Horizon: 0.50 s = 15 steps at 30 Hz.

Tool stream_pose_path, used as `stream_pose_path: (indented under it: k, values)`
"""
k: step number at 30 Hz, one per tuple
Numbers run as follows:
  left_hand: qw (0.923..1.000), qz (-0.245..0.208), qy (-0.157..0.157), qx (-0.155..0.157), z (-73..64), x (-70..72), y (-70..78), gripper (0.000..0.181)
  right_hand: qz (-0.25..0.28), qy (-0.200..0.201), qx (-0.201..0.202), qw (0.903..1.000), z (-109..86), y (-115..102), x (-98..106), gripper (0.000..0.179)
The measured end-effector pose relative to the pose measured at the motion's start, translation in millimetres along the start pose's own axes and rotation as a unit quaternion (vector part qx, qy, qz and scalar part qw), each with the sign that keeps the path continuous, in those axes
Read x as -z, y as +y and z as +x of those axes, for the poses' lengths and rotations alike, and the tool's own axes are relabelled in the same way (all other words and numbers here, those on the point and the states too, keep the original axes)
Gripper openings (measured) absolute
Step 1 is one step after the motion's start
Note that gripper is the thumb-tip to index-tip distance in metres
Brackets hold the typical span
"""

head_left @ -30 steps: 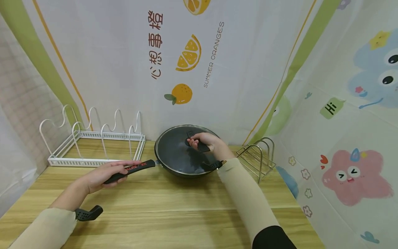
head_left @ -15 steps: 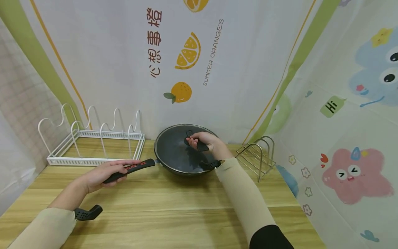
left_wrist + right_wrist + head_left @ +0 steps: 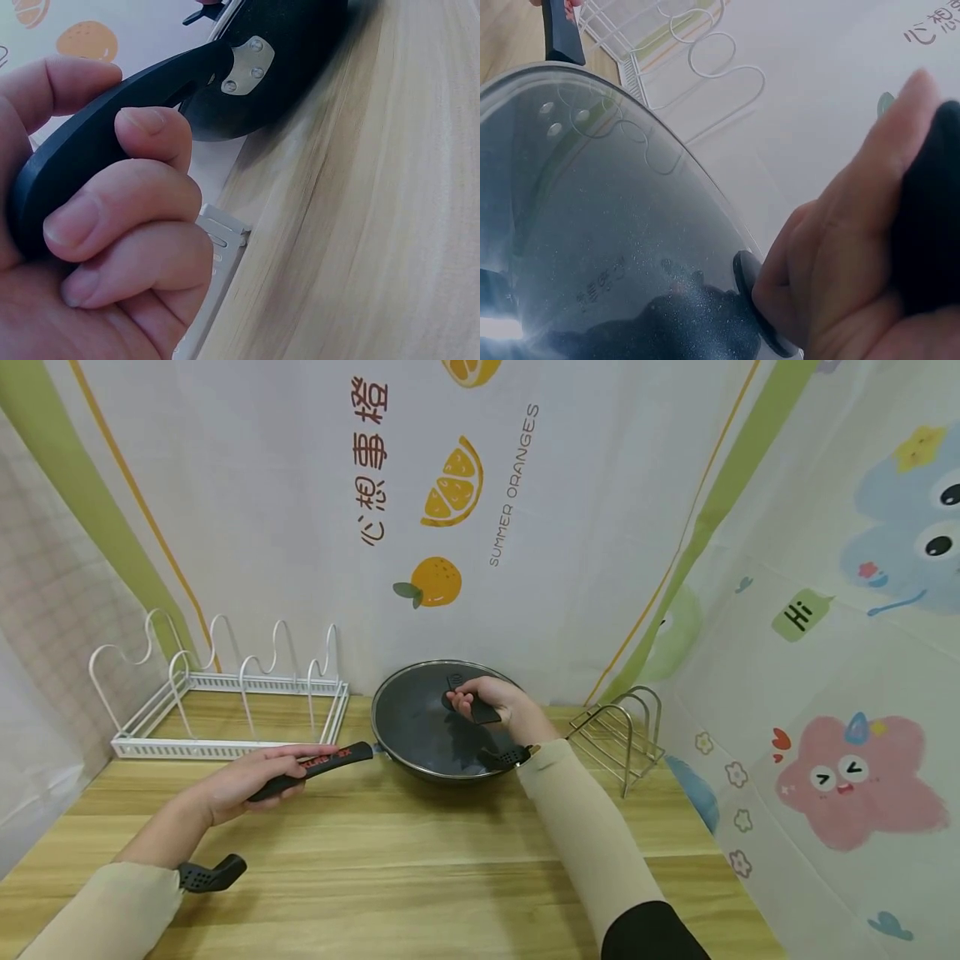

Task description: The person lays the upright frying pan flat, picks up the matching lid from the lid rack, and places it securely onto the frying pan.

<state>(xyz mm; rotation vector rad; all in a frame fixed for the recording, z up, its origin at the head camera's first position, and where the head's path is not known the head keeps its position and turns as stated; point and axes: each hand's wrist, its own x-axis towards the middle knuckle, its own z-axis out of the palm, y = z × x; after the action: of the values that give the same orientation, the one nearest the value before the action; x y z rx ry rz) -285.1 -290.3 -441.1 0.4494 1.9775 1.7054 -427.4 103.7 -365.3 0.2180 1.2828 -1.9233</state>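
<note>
A dark deep frying pan (image 3: 422,770) stands near the back of the wooden table, covered by a glass lid (image 3: 412,714) with a metal rim. My left hand (image 3: 243,781) grips the pan's long black handle (image 3: 347,758), which has red lettering. In the left wrist view the fingers (image 3: 139,199) curl round that handle, and a riveted metal bracket (image 3: 251,67) joins it to the pan. My right hand (image 3: 491,695) holds the black upright handle (image 3: 485,714) of the lid. From the right wrist, the lid handle's round base (image 3: 757,304) shows against the glass, partly hidden by the fingers.
To the left stands a white wire rack (image 3: 225,749) with tall curved dividers. A gold-coloured wire rack (image 3: 628,747) is close to my right forearm. Printed curtains (image 3: 480,610) hang behind and beside the wooden table (image 3: 390,868).
</note>
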Motion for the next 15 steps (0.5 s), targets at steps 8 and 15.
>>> stream_pose_path:
  k: [8, 15]
  values:
    - [1.0000, 0.004, 0.000, -0.001, 0.1, -0.2, 1.1, 0.050, -0.016, 0.007, 0.013, 0.9998, 0.2, 0.7, 2.5, 0.024]
    - [0.9999, 0.011, -0.002, 0.000, -0.3, -1.6, 2.2, 0.050, -0.018, 0.014, 0.014, 0.9996, -1.4, 1.7, 0.9, 0.024]
